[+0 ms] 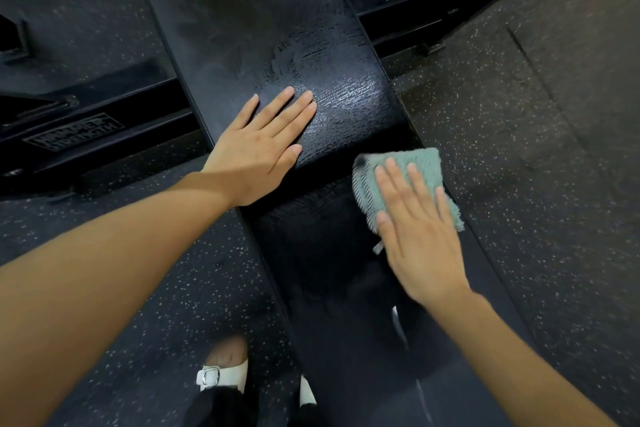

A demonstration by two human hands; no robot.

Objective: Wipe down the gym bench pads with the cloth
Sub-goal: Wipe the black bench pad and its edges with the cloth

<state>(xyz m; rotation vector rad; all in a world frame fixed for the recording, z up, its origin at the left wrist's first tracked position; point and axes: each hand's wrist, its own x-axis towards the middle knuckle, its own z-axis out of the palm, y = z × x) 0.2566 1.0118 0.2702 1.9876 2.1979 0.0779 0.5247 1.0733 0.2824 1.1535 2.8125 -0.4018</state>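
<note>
A black gym bench runs up the middle of the view. Its back pad (249, 21) shows wet streaks near its lower end. The seat pad (311, 239) lies nearer to me, with a dark gap between the two pads. My left hand (258, 149) rests flat, fingers straight, on the lower left of the back pad. My right hand (415, 232) presses a folded green cloth (405, 170) with straight fingers onto the upper right part of the seat pad, beside the gap.
The black steel frame (86, 135) of the bench crosses under the pad to left and right, with a maker's label on the left bar. Speckled black rubber floor (502, 135) surrounds it. My foot in a white sandal (223, 371) stands left of the seat.
</note>
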